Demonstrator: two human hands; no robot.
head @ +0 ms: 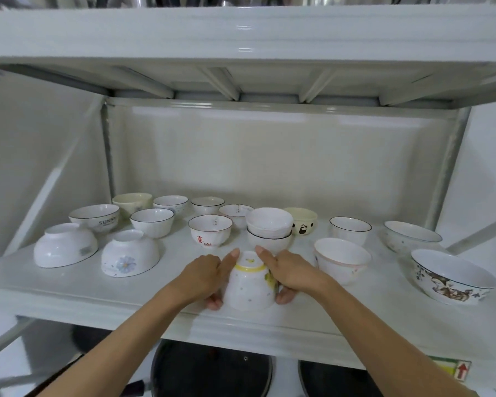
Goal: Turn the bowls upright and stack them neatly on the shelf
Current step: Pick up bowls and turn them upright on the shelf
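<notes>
While upside down, yellow-rimmed bowl (251,285) between left hand (204,277) and right hand (291,275), fingers curled around it.

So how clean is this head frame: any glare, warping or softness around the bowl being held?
Head view: even, soft light; bright glare streaks on the glossy white shelf back wall; wide-angle bowing bends the shelf edges; both hands and the upside-down yellow-banded white bowl look slightly soft.
</notes>
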